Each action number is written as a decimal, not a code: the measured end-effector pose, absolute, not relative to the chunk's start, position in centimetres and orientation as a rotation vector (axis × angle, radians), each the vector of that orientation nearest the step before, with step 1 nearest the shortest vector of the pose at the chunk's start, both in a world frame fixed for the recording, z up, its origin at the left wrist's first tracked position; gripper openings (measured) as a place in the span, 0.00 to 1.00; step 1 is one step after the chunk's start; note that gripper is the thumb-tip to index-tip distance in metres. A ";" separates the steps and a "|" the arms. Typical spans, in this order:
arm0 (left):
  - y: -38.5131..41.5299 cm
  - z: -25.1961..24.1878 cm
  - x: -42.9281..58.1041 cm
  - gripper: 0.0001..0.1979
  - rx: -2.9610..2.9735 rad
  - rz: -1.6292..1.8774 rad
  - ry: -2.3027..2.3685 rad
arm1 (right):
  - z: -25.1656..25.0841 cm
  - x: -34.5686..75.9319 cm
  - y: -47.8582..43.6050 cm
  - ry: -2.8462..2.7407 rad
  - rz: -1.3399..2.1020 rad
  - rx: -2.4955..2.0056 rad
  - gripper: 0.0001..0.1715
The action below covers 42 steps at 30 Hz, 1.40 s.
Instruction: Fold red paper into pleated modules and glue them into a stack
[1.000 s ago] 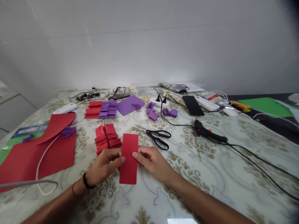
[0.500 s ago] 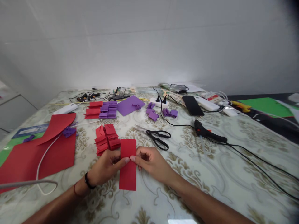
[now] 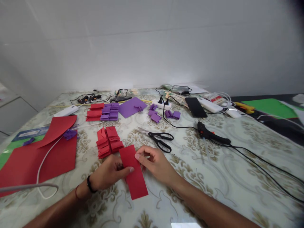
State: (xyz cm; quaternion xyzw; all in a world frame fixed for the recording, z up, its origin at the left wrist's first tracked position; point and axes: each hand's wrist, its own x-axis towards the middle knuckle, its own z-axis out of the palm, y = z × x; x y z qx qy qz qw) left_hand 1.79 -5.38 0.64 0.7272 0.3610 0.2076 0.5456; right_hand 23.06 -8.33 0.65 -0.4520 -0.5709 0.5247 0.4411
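A red paper strip (image 3: 137, 185) is held low over the table between both hands, slanting with its lower end toward the right. My left hand (image 3: 110, 172) pinches its left side, thumb lying across the front and fingers hidden behind. With thumb and fingertips, my right hand (image 3: 155, 163) grips the upper right edge. Just beyond the left hand sits a cluster of folded red paper pieces (image 3: 106, 142). Black-handled scissors (image 3: 160, 136) lie past the right hand, blades pointing left.
Large red sheets (image 3: 59, 158) cover the left side. Folded purple pieces (image 3: 110, 111) and a purple sheet (image 3: 130, 107) lie farther back. A hot glue gun (image 3: 213, 134) with its cable rests at right. A phone (image 3: 196, 107) and power strip (image 3: 161, 104) are behind.
The red strip has turned from upright to slanted, its lower end swinging right. My right hand has slid up to its upper right edge; my left thumb sits slightly lower.
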 end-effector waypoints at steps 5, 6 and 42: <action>-5.3 0.9 1.7 0.19 1.678 0.458 0.777 | 1.1 22.9 -8.2 -1.413 1.402 -1.139 0.25; -5.3 1.0 1.7 0.20 1.652 0.464 0.778 | 1.1 22.8 -8.2 -1.408 1.419 -1.147 0.26; -5.5 2.0 1.6 0.21 1.623 0.329 0.717 | 1.4 23.9 -7.7 -1.441 1.364 -1.057 0.32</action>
